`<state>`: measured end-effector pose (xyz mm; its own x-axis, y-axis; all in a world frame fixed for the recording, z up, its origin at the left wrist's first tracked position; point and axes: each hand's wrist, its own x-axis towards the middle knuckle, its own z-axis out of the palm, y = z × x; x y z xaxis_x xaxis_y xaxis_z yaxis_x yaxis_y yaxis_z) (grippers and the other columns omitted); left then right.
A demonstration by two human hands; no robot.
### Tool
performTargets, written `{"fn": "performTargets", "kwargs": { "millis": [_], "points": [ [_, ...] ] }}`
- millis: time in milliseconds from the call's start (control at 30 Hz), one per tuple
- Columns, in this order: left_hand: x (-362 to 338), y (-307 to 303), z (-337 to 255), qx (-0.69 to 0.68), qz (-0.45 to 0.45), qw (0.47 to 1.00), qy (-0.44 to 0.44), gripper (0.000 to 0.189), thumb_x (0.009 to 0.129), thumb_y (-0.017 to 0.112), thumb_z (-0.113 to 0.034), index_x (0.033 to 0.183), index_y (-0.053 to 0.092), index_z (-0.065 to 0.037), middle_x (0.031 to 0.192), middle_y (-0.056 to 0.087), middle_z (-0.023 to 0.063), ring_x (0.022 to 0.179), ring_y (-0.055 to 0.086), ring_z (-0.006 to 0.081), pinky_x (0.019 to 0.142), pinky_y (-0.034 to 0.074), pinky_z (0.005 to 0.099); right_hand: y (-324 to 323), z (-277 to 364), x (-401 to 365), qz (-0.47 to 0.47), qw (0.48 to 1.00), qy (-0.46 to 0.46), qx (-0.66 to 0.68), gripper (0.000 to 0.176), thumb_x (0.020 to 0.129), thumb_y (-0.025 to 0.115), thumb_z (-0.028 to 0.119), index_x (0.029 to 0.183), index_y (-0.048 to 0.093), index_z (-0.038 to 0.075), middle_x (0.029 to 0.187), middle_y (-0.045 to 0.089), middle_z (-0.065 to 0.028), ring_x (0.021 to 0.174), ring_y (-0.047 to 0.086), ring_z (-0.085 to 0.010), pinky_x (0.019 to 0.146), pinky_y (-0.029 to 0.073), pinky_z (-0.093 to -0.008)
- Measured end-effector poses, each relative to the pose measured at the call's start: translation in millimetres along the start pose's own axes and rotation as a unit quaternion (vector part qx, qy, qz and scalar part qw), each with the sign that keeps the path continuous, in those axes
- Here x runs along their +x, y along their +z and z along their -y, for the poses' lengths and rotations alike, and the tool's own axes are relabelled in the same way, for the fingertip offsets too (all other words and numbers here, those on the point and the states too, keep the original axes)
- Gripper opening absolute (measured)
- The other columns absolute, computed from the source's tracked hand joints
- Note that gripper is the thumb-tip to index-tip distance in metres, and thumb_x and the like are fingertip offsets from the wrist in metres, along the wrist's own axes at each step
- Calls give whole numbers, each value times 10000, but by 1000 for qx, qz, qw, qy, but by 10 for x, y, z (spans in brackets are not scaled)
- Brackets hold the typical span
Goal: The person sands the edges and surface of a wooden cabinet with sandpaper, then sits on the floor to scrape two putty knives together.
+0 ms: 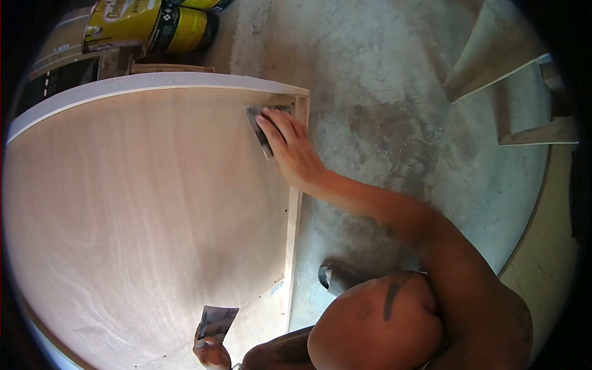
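My right hand reaches across to the far right corner of a large pale wooden panel. Its fingers are closed on a dark flat scraper, which lies against the panel surface beside the raised wooden edge strip. Low in the view, my left hand grips a second flat blade, holding it over the near part of the panel with the thumb across its lower end. Part of the left hand is cut off by the frame's bottom edge.
A white curved rim borders the panel's far side. Behind it are yellow and black cans. Grey concrete floor extends to the right, with wooden pieces at the upper right. A bent knee is near the panel's right edge.
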<state>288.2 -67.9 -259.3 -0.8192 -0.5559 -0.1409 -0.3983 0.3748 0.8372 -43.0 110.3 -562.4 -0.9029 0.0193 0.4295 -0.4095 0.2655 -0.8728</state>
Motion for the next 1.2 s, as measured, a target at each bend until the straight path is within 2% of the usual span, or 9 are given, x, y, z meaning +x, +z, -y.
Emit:
{"fn": "performTargets", "kwargs": {
  "millis": [300, 433, 500, 600, 667, 733, 867, 1000, 1200],
  "points": [
    [-23, 38, 57, 44, -39, 998, 35, 353, 1021, 526, -209, 1270, 523, 41, 1227, 617, 201, 1130, 604, 297, 1020, 462, 452, -195, -58, 256, -53, 971, 210, 98, 725, 752, 554, -127, 1437, 374, 25, 1421, 414, -197, 1323, 388, -387, 1101, 360, -423],
    [380, 825, -292, -171, -1, 984, -58, 353, 1036, 481, -244, 1294, 523, -8, 1260, 605, 162, 1205, 559, 265, 1067, 410, 477, -346, 602, 418, -16, 984, 97, 150, 663, 793, 577, -105, 1421, 420, 39, 1379, 466, -195, 1269, 451, -388, 1079, 381, -432],
    [612, 1266, -484, -279, -97, 936, -193, 455, 994, 537, -285, 1361, 480, -21, 1099, 689, 71, 949, 689, 249, 873, 542, 428, -539, 812, 365, 48, 977, -2, 207, 609, 818, 597, -86, 1399, 466, 43, 1366, 493, -193, 1247, 484, -385, 1066, 396, -425],
    [1031, 1270, -316, -403, 62, 872, -272, 361, 984, 536, -266, 1280, 547, -59, 1128, 685, 62, 1024, 665, 231, 906, 524, 420, -1028, 993, 283, 115, 939, -92, 311, 587, 834, 633, -54, 1392, 494, 63, 1357, 518, -180, 1246, 503, -364, 1050, 409, -429],
    [1199, 1805, -505, -428, 55, 850, -303, 273, 998, 507, -208, 1194, 576, -32, 1036, 707, 80, 798, 717, 205, 576, 608, 326, -1348, 979, 232, 150, 905, -187, 351, 604, 836, 654, -38, 1403, 496, 100, 1388, 507, -158, 1262, 498, -328, 1043, 415, -435],
    [1239, 2228, -685, -428, 34, 852, -300, 267, 997, 505, -208, 1188, 581, -37, 1033, 706, 85, 807, 715, 201, 575, 603, 323, -1545, 828, 42, 249, 916, -196, 247, 618, 840, 652, -28, 1416, 485, 121, 1403, 502, -137, 1281, 494, -301, 1044, 419, -442],
    [1316, 2281, -754, -461, 54, 866, -187, 261, 980, 537, -227, 1176, 594, -65, 1022, 708, 86, 824, 706, 194, 679, 591, 336, -1601, -28, -316, 495, 860, -118, -30, 648, 854, 580, -42, 1460, 430, 130, 1445, 470, -144, 1325, 459, -322, 1077, 395, -450],
    [1377, 2433, -703, -468, 24, 870, -152, 275, 956, 573, -248, 1181, 605, -93, 1083, 698, 52, 941, 684, 185, 825, 561, 336, -1577, -427, 464, 261, 938, 228, 35, 556, 853, 465, -54, 1392, 502, 73, 1420, 501, -181, 1279, 519, -312, 1073, 410, -381],
    [1229, 2974, 288, -488, 32, 826, -280, 315, 939, 564, -252, 1214, 597, -102, 1168, 661, 43, 1076, 634, 243, 957, 485, 442, -1289, -498, 1412, 392, 881, 262, -33, 472, 851, 494, 31, 1302, 607, 115, 1071, 688, -146, 964, 643, -243, 854, 484, -334]
  ]
}}
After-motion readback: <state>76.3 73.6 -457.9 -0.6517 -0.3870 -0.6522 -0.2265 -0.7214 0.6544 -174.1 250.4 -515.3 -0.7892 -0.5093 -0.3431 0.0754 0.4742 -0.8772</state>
